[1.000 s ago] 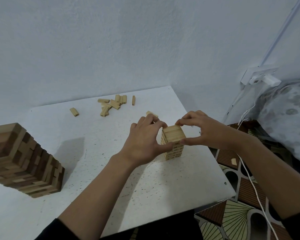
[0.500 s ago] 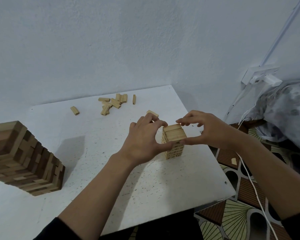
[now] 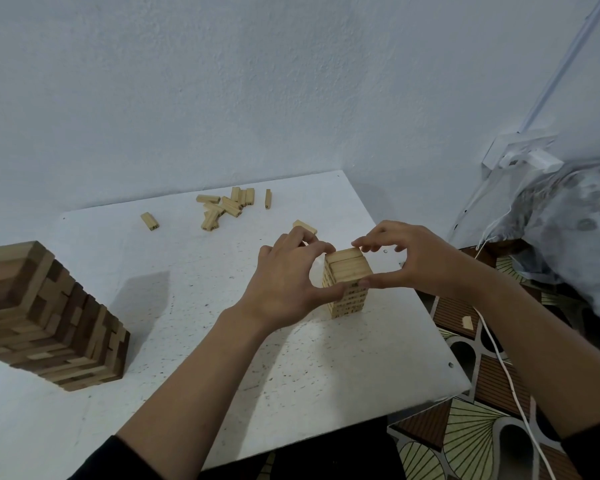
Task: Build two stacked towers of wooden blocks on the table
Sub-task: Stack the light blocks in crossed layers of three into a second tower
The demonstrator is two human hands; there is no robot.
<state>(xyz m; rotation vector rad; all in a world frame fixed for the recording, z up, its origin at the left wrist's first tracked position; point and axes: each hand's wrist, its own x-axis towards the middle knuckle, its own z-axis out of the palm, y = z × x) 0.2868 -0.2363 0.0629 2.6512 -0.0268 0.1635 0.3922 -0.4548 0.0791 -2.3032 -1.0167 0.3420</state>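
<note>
Standing near the right edge of a white speckled table (image 3: 187,341), with open tabletop between it and a larger brown wooden block tower (image 3: 49,317) at the near left, a small pale wooden block tower (image 3: 347,271) is pinched near its top by the curled thumb and forefinger of both the left hand (image 3: 284,282) and the right hand (image 3: 416,261).

I can read no text from here; the small tower (image 3: 350,268) and the loose blocks (image 3: 222,207) carry dark end marks, too small to make out.
</note>
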